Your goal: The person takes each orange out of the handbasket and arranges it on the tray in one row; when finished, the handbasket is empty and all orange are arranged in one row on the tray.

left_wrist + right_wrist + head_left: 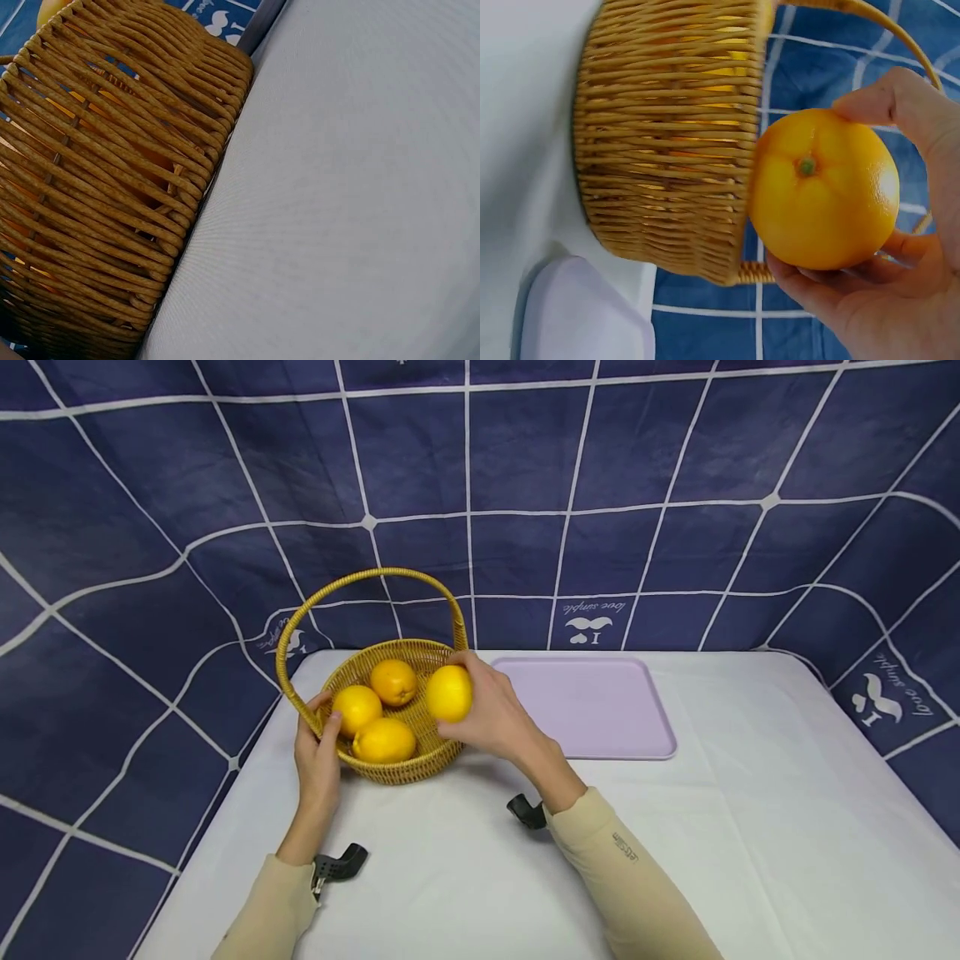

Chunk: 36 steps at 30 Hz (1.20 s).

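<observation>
A wicker basket [408,770] with a tall arched handle stands on the table, with three oranges in it: one orange [393,682] at the back, one orange [357,707] at the left and one orange [384,741] at the front. My left hand [318,760] grips the basket's left rim by the foot of the handle. Above the basket's right side, my right hand [483,706] holds a fourth orange [825,189] between thumb and fingers, its green stem end showing in the right wrist view. The left wrist view shows the basket's woven side [112,165], with the left hand almost wholly hidden.
A pale purple tray [588,706] lies to the right of the basket, partly behind the right hand. White cloth [750,827] covers the table. A dark blue curtain with white lines [517,460] hangs behind and at both sides.
</observation>
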Each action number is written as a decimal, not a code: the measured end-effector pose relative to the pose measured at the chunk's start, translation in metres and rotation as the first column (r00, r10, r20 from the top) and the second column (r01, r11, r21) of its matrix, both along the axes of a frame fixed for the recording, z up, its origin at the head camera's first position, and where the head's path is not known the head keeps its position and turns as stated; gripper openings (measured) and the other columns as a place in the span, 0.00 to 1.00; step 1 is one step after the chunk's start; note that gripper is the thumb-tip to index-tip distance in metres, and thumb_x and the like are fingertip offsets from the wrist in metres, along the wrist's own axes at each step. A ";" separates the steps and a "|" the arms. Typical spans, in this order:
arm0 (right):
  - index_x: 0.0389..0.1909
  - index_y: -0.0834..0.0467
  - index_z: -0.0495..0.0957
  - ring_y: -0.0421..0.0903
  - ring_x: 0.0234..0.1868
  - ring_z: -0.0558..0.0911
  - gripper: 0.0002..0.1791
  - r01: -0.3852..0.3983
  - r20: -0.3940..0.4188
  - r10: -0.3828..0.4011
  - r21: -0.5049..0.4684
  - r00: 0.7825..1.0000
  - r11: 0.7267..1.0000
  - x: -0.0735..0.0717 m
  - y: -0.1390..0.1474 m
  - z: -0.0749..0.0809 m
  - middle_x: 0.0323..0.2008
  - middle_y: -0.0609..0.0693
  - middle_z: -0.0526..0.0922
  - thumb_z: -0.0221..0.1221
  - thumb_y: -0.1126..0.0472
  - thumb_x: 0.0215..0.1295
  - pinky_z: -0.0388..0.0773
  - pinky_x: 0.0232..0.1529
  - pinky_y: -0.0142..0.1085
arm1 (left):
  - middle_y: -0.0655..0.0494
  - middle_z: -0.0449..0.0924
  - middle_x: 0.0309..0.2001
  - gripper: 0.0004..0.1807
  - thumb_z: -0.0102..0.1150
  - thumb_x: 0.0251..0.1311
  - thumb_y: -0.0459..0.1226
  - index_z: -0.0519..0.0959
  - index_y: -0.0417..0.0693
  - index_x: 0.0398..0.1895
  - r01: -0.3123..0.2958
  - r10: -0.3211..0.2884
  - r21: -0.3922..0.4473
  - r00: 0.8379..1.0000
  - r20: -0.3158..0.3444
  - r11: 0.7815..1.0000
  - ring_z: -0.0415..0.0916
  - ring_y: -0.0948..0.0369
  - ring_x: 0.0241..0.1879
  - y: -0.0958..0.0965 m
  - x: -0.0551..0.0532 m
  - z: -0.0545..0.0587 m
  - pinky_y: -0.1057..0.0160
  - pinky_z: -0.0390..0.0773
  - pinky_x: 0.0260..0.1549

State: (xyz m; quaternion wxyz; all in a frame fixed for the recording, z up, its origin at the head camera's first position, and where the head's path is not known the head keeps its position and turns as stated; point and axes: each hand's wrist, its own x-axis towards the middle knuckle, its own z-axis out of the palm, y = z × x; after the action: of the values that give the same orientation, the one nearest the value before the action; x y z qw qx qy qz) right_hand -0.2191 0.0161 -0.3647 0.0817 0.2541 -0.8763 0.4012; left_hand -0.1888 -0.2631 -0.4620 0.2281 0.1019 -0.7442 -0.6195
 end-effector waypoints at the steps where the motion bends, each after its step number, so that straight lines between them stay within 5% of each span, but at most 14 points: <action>1: 0.67 0.50 0.69 0.50 0.50 0.81 0.43 0.017 -0.005 -0.017 -0.010 1.000 1.000 0.001 0.003 0.001 0.57 0.46 0.81 0.75 0.56 0.47 0.82 0.53 0.47 | 0.57 0.64 0.79 0.26 0.50 0.80 0.45 0.68 0.53 0.77 0.002 -0.002 -0.002 1.000 -0.002 1.000 0.57 0.58 0.81 0.000 -0.001 0.000 0.57 0.54 0.82; 19: 0.65 0.49 0.73 0.51 0.49 0.84 0.41 0.145 -0.031 -0.149 -0.113 0.988 0.983 -0.017 0.028 -0.010 0.56 0.48 0.83 0.74 0.52 0.45 0.85 0.49 0.47 | 0.57 0.63 0.80 0.26 0.49 0.81 0.45 0.67 0.55 0.78 0.002 -0.002 0.010 1.000 0.023 1.000 0.57 0.58 0.81 -0.008 0.002 0.004 0.56 0.55 0.82; 29: 0.68 0.55 0.73 0.58 0.53 0.82 0.42 0.218 0.015 -0.218 -0.058 0.976 0.974 -0.046 0.045 -0.028 0.59 0.55 0.83 0.75 0.55 0.48 0.83 0.56 0.53 | 0.58 0.62 0.81 0.26 0.49 0.81 0.45 0.67 0.55 0.78 0.016 -0.017 0.026 1.000 0.019 1.000 0.56 0.59 0.81 -0.007 0.001 0.001 0.56 0.55 0.82; 36: 0.70 0.56 0.71 0.64 0.61 0.76 0.43 0.257 0.119 -0.253 -0.020 0.960 0.966 -0.071 0.058 -0.032 0.63 0.59 0.81 0.75 0.54 0.52 0.76 0.63 0.57 | 0.58 0.63 0.80 0.26 0.49 0.81 0.45 0.67 0.54 0.78 0.031 -0.030 0.039 0.999 -0.009 0.999 0.57 0.59 0.81 0.001 0.001 0.001 0.56 0.55 0.82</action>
State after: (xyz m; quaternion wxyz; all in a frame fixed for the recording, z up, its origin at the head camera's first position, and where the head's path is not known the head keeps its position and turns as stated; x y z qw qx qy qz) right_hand -0.2902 0.0741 -0.3967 0.0866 0.1139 -0.8977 0.4168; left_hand -0.1878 -0.2626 -0.4607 0.2199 0.0923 -0.7323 -0.6379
